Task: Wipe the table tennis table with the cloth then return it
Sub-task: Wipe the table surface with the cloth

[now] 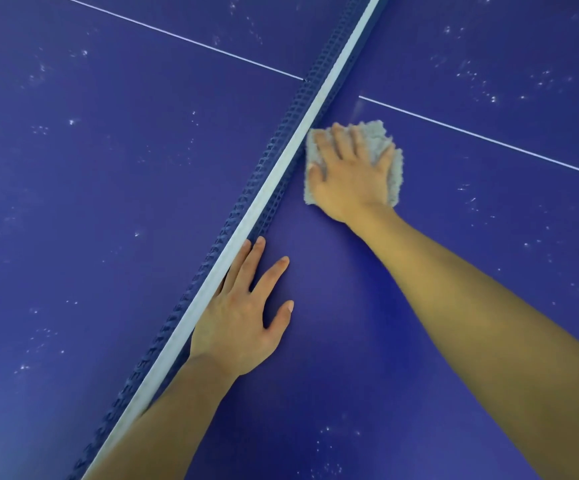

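Two bare hands worked the blue desk [385, 341] beside the net [281, 168]. The right hand [350, 171] pressed the grey cloth [371, 131] flat on the surface, just beside the net and near the white line [489, 140], its fingers [341, 140] straight and spread. The left hand [239, 323] rested flat by the net, fingers [270, 275] apart, holding nothing. Wiping was the step in hand; pale specks [489, 95] on both halves suggested much was left to do. The next move likely called for firm, long strokes outward towards those specks.
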